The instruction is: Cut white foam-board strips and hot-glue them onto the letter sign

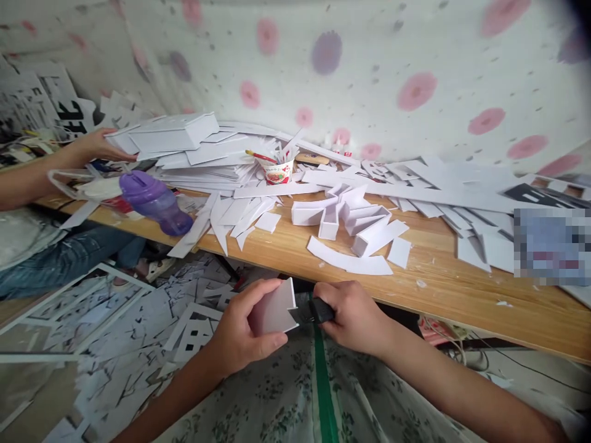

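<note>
My left hand is closed around a small white foam-board piece, apparently folded, just in front of the table edge. My right hand grips a dark-handled knife. Its dark blade meets the right edge of the white piece. Beyond my hands, a zigzag white board letter shape stands on the wooden table. A curved white strip lies flat in front of it.
A purple bottle stands on the left near white board stacks. Behind are a paper cup holding a brush and strips, and white offcuts. Another person's hand touches a white box shape. Scraps cover the floor.
</note>
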`<action>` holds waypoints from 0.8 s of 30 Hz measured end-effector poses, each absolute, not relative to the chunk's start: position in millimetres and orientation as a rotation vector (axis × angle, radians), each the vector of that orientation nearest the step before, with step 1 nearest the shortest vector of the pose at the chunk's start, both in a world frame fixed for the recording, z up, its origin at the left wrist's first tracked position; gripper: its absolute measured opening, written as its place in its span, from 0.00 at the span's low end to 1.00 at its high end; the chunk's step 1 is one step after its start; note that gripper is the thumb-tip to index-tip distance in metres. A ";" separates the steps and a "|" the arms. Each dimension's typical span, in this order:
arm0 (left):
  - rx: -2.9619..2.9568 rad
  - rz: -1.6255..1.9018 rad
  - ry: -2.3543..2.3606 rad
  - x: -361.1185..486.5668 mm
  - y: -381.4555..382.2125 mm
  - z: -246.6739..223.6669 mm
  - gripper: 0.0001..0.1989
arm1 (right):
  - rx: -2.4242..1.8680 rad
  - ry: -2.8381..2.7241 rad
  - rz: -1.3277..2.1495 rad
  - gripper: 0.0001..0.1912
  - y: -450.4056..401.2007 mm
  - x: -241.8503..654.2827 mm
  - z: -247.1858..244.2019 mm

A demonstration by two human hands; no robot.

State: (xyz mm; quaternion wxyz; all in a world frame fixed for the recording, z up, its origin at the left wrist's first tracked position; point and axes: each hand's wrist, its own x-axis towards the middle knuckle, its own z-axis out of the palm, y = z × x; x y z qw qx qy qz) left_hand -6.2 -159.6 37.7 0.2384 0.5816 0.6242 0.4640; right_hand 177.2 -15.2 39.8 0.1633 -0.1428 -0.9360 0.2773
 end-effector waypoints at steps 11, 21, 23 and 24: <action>1.531 1.313 1.682 -32.0 -187.3 21.6 0.30 | -0.207 -2.708 0.835 0.10 -28.7 137.3 35.2; 1.416 1.348 1.640 -42.3 -185.4 21.3 0.34 | -0.159 -2.665 0.881 0.09 -28.8 124.7 30.8; 1.424 1.347 1.632 -44.2 -186.2 18.1 0.34 | -0.200 -2.674 0.877 0.10 -28.1 122.4 30.4; 1.426 1.350 1.644 -45.0 -187.0 15.7 0.34 | -0.226 -2.674 0.877 0.10 -27.6 121.1 29.9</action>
